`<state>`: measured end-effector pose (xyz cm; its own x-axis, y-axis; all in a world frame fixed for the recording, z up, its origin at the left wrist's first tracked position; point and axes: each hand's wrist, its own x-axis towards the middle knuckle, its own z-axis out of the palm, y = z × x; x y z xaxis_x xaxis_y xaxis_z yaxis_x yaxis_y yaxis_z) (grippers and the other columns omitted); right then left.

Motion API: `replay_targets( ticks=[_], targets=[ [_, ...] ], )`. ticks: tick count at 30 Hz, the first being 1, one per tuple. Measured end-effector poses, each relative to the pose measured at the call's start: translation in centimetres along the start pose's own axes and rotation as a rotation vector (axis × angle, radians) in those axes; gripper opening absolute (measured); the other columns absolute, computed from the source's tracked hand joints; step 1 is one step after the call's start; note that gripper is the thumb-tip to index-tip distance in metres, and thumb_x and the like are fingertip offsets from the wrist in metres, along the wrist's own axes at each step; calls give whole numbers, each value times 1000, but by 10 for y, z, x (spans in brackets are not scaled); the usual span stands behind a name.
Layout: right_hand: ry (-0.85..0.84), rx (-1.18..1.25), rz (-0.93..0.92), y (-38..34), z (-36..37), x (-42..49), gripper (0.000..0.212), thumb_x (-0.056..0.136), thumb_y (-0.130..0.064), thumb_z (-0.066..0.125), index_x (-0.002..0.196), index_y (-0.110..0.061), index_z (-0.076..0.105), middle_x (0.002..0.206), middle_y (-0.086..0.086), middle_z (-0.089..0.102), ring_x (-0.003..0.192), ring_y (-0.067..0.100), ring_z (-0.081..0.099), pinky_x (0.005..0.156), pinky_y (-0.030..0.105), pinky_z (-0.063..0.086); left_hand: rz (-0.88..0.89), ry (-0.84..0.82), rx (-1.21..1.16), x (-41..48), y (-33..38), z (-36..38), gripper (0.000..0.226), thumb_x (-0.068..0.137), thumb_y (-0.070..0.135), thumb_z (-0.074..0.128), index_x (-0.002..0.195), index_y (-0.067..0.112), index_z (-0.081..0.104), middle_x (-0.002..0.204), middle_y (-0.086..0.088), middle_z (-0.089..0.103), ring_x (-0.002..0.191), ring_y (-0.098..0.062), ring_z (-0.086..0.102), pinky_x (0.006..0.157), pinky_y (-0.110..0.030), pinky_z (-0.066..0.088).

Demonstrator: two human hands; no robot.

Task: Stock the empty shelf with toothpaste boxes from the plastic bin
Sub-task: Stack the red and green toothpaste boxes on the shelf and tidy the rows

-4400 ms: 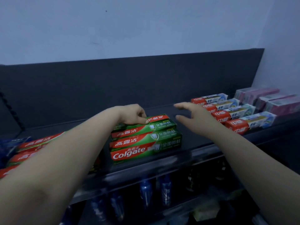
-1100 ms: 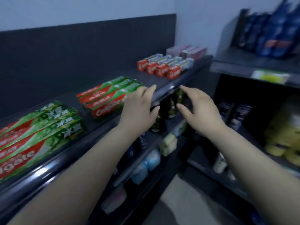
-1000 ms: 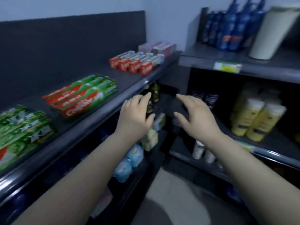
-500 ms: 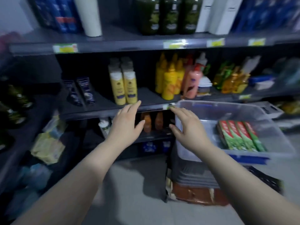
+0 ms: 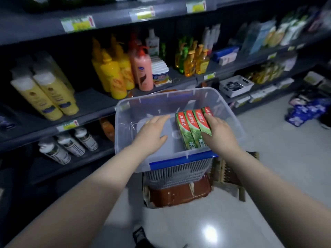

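Left hand (image 5: 152,133), right hand (image 5: 220,135) now reach into bin (image 5: 161,100) — boxes (image 5: 191,126) hug right wall.

View: turned away from the stocked shelf, which is now out of sight, to the plastic bin (image 5: 161,99), now close below me.
My left hand (image 5: 152,133): off the stacked boxes on the shelf and now inside the bin, fingers straight over its bare floor, just left of the toothpaste boxes (image 5: 189,128).
My right hand (image 5: 219,135): half a second ago short of the bin's left rim, now inside, fingers lying on the rightmost box of the row.
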<state>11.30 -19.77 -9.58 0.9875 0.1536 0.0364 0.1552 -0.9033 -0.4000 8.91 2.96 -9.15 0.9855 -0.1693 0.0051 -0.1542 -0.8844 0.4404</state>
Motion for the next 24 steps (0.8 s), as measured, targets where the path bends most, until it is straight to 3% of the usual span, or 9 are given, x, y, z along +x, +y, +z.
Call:
replay_targets(
  ticks=[5, 9, 13, 17, 21, 24],
  targets=[
    [21, 63, 123, 13, 11, 15, 65, 87, -23, 63, 146, -20, 35, 138, 9, 51, 122, 30, 47, 101, 41, 39, 236, -259, 165, 76, -8, 33, 65, 88, 12, 60, 146, 19, 32, 149, -7, 37, 135, -28, 33, 112, -33, 25],
    [18, 57, 210, 13, 20, 18, 59, 89, -28, 60, 143, -24, 37, 139, 4, 51, 123, 26, 47, 98, 40, 41, 441, -414, 269, 116, -13, 64, 60, 87, 9, 58, 143, 20, 38, 146, -6, 40, 131, -27, 36, 108, -35, 32],
    [1, -33, 258, 11, 25, 21, 49, 90, -32, 58, 137, -25, 46, 137, 1, 54, 124, 24, 47, 95, 37, 43, 583, -368, 319, 134, -24, 83, 64, 83, 4, 58, 140, 26, 41, 139, -6, 42, 126, -29, 36, 106, -38, 29],
    [-75, -112, 318, 3, 26, 27, 47, 90, -29, 57, 136, -25, 48, 135, 4, 55, 121, 27, 50, 89, 37, 46, 706, -269, 395, 146, -40, 84, 57, 74, 9, 66, 128, 16, 51, 125, -14, 48, 118, -35, 40, 105, -41, 24],
    [-260, -207, 412, -2, 31, 37, 40, 89, -27, 55, 129, -22, 54, 119, 7, 63, 106, 28, 59, 76, 34, 48, 693, -315, 506, 153, -59, 77, 48, 79, 25, 67, 123, 19, 50, 126, -5, 51, 125, -28, 37, 112, -40, 13],
    [-367, -296, 417, -7, 38, 51, 31, 88, -26, 55, 117, -14, 58, 110, 9, 63, 97, 30, 60, 74, 34, 47, 614, -393, 486, 160, -74, 58, 41, 84, 38, 64, 119, 23, 50, 123, -2, 57, 122, -24, 46, 114, -42, 10]
  ],
)
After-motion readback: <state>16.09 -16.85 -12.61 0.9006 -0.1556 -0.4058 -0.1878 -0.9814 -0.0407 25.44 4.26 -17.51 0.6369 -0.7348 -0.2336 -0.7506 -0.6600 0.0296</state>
